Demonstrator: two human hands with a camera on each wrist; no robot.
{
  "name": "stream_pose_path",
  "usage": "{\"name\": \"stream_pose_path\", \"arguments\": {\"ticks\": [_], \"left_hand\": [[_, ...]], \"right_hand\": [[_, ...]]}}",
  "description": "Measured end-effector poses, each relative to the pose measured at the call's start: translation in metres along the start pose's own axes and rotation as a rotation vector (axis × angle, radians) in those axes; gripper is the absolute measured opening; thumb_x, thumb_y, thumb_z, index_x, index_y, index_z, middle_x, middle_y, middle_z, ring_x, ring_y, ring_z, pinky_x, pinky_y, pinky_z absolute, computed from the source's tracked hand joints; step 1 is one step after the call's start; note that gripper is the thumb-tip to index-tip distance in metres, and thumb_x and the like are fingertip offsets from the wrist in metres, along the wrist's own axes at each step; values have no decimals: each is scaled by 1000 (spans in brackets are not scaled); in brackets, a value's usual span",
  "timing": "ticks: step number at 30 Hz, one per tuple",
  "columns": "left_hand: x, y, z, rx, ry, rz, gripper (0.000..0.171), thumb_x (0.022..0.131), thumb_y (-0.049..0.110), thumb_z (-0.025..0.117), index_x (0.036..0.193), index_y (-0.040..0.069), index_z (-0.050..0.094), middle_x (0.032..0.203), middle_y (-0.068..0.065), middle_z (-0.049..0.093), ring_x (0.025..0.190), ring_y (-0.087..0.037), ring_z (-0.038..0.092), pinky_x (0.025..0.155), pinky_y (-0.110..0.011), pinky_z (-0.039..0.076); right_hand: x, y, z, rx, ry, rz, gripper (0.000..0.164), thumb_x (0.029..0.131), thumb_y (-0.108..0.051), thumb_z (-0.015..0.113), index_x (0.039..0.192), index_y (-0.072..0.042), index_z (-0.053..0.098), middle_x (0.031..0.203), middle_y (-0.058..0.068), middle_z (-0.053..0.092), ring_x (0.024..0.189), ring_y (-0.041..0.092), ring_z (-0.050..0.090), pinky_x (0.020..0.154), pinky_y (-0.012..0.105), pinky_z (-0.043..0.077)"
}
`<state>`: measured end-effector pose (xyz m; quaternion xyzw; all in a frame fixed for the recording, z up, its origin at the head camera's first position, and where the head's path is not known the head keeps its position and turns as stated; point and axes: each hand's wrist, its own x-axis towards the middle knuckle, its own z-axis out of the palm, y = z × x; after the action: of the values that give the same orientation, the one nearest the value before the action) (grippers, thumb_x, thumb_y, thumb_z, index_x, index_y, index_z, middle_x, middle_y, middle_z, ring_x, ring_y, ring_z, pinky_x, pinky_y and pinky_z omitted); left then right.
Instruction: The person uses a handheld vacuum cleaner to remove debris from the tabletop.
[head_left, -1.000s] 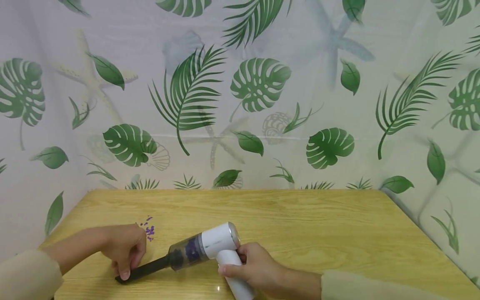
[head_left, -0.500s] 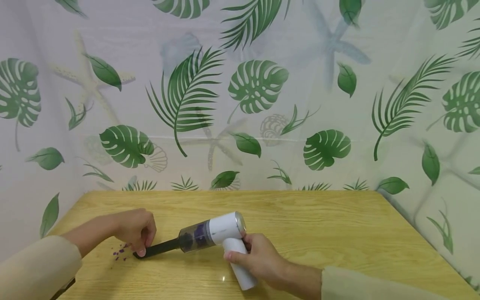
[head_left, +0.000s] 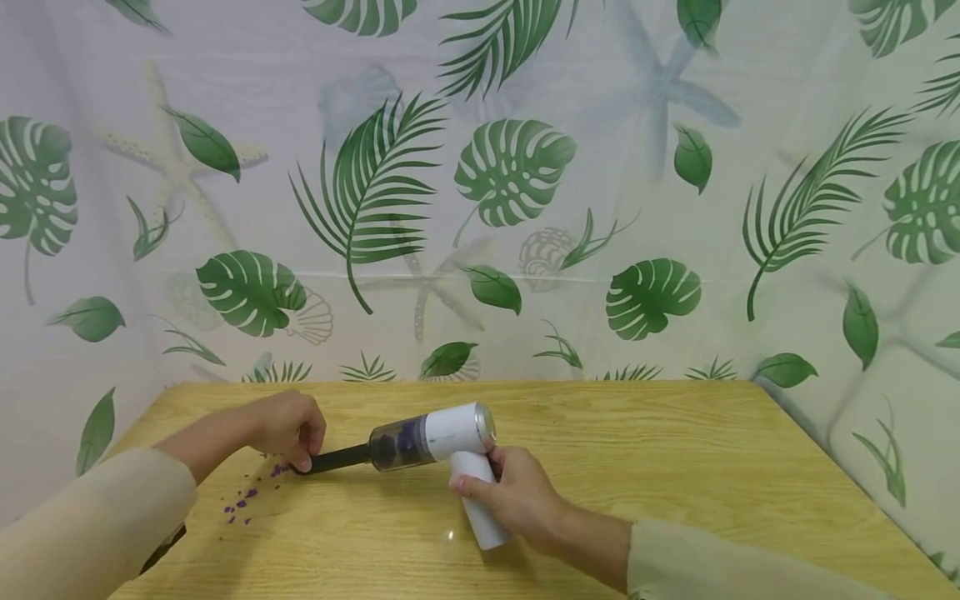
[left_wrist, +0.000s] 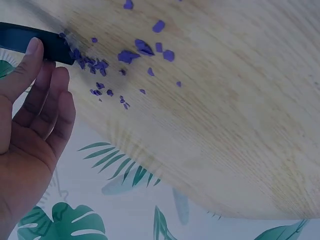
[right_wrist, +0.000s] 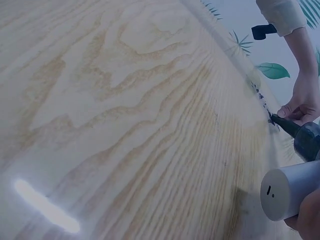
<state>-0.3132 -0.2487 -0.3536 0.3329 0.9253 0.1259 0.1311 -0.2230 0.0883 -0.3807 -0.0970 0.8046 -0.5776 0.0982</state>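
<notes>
A white handheld vacuum cleaner (head_left: 453,431) with a see-through dust cup (head_left: 400,443) and a black crevice nozzle (head_left: 339,459) is held just over the table's left half. My right hand (head_left: 522,497) grips its white handle. My left hand (head_left: 288,429) pinches the nozzle near its tip, thumb on one side, as the left wrist view shows. Purple scraps (left_wrist: 129,56) lie scattered at the nozzle's mouth and beyond it. Purple bits also show inside the dust cup. In the right wrist view the base of the handle (right_wrist: 277,194) faces the camera.
The wood-grain table (head_left: 637,467) stretches away to the right. Behind it hangs a white leaf-patterned sheet (head_left: 570,333), which also runs along both sides. A bright reflection (right_wrist: 47,206) lies on the tabletop.
Both hands have carried the vacuum cleaner away from the table's front edge and to the right. Purple scraps once hidden by the left arm now show left of the nozzle.
</notes>
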Motion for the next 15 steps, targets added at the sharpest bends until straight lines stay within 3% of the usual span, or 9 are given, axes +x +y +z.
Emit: {"name": "stream_pose_path", "arguments": {"ticks": [7, 15], "left_hand": [[18, -5, -3, 81, 77, -14, 13, 79, 9, 83, 78, 15, 72, 74, 10, 66, 67, -1, 56, 63, -22, 50], [33, -15, -3, 133, 150, -103, 8, 84, 4, 76, 81, 10, 73, 80, 3, 68, 76, -13, 62, 73, -34, 55]], "right_hand": [[12, 0, 0, -16, 102, 1, 57, 89, -13, 75, 130, 19, 51, 118, 26, 65, 99, 27, 65, 86, 44, 57], [33, -1, 6, 15, 169, 47, 57, 89, -16, 75, 131, 16, 52, 119, 25, 65, 98, 27, 66, 88, 44, 57]]}}
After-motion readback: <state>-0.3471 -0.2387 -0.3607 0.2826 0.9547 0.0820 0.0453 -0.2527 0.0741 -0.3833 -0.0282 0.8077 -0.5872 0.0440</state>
